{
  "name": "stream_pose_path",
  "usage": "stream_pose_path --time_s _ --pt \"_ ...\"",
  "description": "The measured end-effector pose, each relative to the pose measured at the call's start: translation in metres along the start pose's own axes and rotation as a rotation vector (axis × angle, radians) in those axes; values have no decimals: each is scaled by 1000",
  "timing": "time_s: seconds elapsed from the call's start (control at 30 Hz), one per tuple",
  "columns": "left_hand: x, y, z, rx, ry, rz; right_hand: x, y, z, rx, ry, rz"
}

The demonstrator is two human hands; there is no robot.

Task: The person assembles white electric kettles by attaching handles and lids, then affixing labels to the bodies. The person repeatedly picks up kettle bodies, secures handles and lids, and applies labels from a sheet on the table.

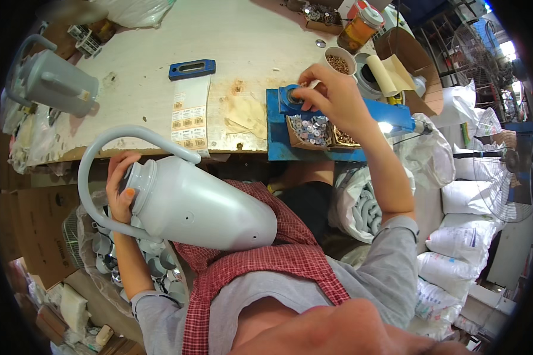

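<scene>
My left hand is closed around the neck of a light grey jug body, which lies tilted across my lap. A big looped handle arches over its neck. Two small dark holes show in the jug's side. My right hand is over a blue bench fixture, its fingers pinched by the round fitting at the fixture's left end. Whatever lies between those fingertips is too small to make out. Just below that hand sits a small box of metal washers.
Another grey jug lies at the table's left. A blue bar and a label sheet lie mid-table. A cup of brass-coloured parts stands behind my right hand. Bags of grey handles and small parts flank me.
</scene>
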State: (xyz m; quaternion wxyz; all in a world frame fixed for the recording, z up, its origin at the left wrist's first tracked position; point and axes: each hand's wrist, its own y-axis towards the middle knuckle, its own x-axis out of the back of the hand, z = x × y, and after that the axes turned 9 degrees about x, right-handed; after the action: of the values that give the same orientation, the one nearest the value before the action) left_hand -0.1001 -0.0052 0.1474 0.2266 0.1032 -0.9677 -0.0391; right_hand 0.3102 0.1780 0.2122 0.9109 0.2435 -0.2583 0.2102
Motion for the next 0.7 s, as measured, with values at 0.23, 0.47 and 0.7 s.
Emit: stream_pose_path --time_s 0.23,0.47,0.7 --pt "-2 -17 23 -98 -86 -136 -31 -100 -79 215 -436 96" --pt "23 7 -19 -161 154 282 -54 -95 -136 195 -744 143" --pt "44 -32 56 359 -196 -218 -38 -109 -122 140 -712 -27"
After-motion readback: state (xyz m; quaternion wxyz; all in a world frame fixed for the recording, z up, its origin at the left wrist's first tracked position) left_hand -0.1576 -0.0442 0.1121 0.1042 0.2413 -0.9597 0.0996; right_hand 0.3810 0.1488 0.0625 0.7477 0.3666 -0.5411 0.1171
